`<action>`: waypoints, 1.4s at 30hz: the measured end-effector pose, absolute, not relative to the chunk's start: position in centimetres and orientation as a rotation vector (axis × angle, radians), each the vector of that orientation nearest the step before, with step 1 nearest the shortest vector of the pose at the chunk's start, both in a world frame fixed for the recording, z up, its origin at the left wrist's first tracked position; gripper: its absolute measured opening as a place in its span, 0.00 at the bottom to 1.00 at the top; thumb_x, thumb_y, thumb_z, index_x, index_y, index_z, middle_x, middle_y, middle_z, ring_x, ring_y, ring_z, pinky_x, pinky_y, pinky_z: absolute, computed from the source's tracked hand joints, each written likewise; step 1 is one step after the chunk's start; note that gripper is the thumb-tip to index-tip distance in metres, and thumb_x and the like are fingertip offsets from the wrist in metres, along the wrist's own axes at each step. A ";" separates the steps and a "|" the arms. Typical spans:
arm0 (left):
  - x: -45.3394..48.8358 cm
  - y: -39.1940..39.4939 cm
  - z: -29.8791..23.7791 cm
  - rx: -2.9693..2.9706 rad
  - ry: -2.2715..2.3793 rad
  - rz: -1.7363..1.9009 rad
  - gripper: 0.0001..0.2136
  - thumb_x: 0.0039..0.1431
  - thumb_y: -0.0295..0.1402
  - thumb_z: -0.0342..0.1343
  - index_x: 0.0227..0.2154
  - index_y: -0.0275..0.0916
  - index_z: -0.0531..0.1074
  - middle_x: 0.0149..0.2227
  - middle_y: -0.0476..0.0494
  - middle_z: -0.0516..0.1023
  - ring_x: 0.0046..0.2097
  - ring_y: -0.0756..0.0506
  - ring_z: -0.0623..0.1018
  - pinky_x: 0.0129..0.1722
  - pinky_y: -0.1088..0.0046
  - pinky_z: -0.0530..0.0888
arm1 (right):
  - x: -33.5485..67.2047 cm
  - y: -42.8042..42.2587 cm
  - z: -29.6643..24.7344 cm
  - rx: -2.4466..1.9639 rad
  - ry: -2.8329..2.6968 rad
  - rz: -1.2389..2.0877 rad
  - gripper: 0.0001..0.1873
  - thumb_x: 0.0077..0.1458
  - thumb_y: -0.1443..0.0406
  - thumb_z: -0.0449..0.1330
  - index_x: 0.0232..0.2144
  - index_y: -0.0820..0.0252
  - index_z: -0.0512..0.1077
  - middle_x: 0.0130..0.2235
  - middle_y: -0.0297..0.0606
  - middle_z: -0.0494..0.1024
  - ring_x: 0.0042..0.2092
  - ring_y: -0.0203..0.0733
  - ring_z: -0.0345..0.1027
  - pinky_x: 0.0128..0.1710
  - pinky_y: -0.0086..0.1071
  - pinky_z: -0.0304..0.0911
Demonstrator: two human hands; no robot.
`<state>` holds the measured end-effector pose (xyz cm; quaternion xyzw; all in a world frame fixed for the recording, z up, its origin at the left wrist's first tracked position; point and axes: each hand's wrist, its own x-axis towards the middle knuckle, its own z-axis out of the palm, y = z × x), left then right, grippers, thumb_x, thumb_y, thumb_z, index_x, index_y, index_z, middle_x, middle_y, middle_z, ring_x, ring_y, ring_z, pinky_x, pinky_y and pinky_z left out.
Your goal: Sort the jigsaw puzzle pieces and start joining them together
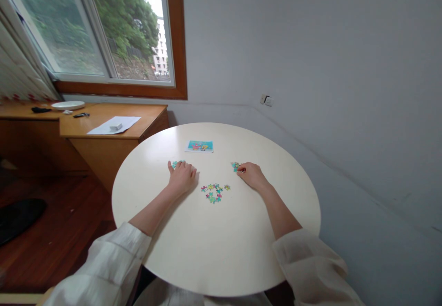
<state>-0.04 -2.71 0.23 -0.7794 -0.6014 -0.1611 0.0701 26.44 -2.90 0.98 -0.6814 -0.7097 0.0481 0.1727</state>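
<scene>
"On the round table point(207, 241), between left hand point(181, 177) and right hand point(253, 175), how should puzzle pieces point(212, 199) be handled?"

"Edges pinched, as light card, presumably. Left is loosely spread, nothing seen held; right curled, grip hidden."

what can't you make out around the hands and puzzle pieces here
Head view: how many teal pieces there are; the left hand partly covers them.
Head view: whether the right hand grips anything from the pile; the hand itself blocks it.
Head view: any lettering on the picture card, too small.
</scene>
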 end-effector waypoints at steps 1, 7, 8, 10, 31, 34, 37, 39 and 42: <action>0.0 -2.8 0.3 -2.344 -1.811 -0.492 0.16 0.62 0.35 0.40 0.36 0.37 0.73 0.45 0.34 0.74 0.52 0.36 0.68 0.56 0.38 0.49 | 26.4 -2.9 1.0 -1.925 -2.015 0.131 0.09 0.50 0.67 0.57 0.31 0.56 0.78 0.36 0.36 0.79 0.37 0.40 0.70 0.37 0.30 0.59; 0.2 -2.9 0.7 -2.360 -1.820 -0.527 0.16 0.62 0.34 0.39 0.36 0.38 0.73 0.45 0.35 0.73 0.52 0.37 0.69 0.56 0.38 0.49 | 26.6 -2.8 0.9 -1.854 -1.981 0.156 0.11 0.52 0.68 0.54 0.28 0.57 0.78 0.30 0.37 0.80 0.32 0.37 0.70 0.33 0.27 0.58; 0.2 -2.9 0.6 -2.361 -1.822 -0.536 0.16 0.62 0.34 0.39 0.36 0.38 0.73 0.45 0.35 0.73 0.52 0.37 0.69 0.56 0.38 0.49 | 26.6 -2.8 0.9 -1.850 -1.970 0.151 0.11 0.52 0.68 0.54 0.28 0.58 0.77 0.30 0.37 0.80 0.32 0.37 0.70 0.33 0.27 0.58; 0.2 -2.9 0.6 -2.364 -1.826 -0.549 0.16 0.62 0.34 0.39 0.36 0.38 0.73 0.46 0.34 0.73 0.52 0.36 0.69 0.56 0.38 0.49 | 26.7 -2.8 0.9 -1.850 -1.945 0.129 0.11 0.53 0.68 0.54 0.28 0.58 0.77 0.30 0.38 0.80 0.32 0.38 0.70 0.33 0.27 0.59; 0.3 -2.5 0.0 -2.468 -1.791 -0.686 0.15 0.62 0.35 0.40 0.43 0.40 0.71 0.53 0.34 0.70 0.56 0.39 0.66 0.57 0.41 0.49 | 23.0 -3.2 0.3 -1.568 -1.979 0.359 0.07 0.50 0.69 0.58 0.29 0.60 0.77 0.30 0.37 0.79 0.33 0.37 0.70 0.37 0.29 0.62; 0.2 -2.4 -0.2 -2.476 -1.780 -0.705 0.15 0.62 0.34 0.41 0.43 0.40 0.71 0.52 0.34 0.70 0.56 0.38 0.67 0.57 0.41 0.49 | 23.1 -3.1 0.3 -1.581 -2.021 0.292 0.08 0.51 0.69 0.58 0.30 0.59 0.77 0.32 0.38 0.80 0.35 0.37 0.70 0.40 0.30 0.61; 0.2 -2.3 -0.3 -2.494 -1.771 -0.716 0.15 0.62 0.34 0.41 0.44 0.40 0.71 0.53 0.34 0.69 0.56 0.38 0.66 0.57 0.41 0.49 | 23.3 -3.0 0.1 -1.565 -2.077 0.313 0.08 0.51 0.68 0.58 0.30 0.61 0.78 0.34 0.40 0.79 0.36 0.38 0.70 0.41 0.31 0.61; 0.1 -2.3 -0.3 -2.501 -1.779 -0.714 0.15 0.62 0.34 0.40 0.44 0.40 0.70 0.53 0.34 0.69 0.56 0.39 0.66 0.57 0.42 0.49 | 23.3 -3.1 0.0 -1.517 -2.110 0.361 0.08 0.51 0.68 0.58 0.30 0.62 0.78 0.34 0.41 0.79 0.37 0.38 0.70 0.41 0.30 0.61; 0.1 -2.3 -0.2 -2.507 -1.796 -0.706 0.15 0.62 0.34 0.40 0.44 0.39 0.70 0.53 0.34 0.69 0.56 0.39 0.66 0.57 0.42 0.48 | 23.1 -3.5 0.3 -1.442 -2.144 0.478 0.07 0.50 0.67 0.59 0.30 0.62 0.78 0.33 0.40 0.78 0.36 0.37 0.69 0.39 0.29 0.61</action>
